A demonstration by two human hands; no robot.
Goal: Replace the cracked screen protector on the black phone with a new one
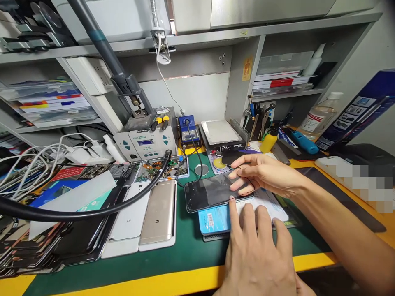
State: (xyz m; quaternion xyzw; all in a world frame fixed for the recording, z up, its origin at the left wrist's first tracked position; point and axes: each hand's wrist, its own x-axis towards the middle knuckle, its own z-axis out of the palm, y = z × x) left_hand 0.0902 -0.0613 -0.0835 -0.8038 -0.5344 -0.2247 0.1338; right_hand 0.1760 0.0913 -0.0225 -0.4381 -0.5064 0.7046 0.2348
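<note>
A black smartphone (205, 192) with cracks on its screen lies tilted on a light-blue package (214, 220) with a barcode label. Beneath them is a grey perforated block (217, 237). My left hand (259, 246) rests palm down over the package, fingers spread, one fingertip at the phone's near edge. Above the phone's right end, my right hand (256, 174) has its fingers curled. A thin dark strand runs by its thumb and fingers; what it is I cannot make out. That end of the phone is hidden by my fingers.
To the left lie white and gold phone back covers (157, 213) and a stack of phone parts (83, 234). A black hose (101, 211) arches across them. Behind stand a rework station (145, 142), a tray of small parts (179, 168) and a heating plate (220, 133).
</note>
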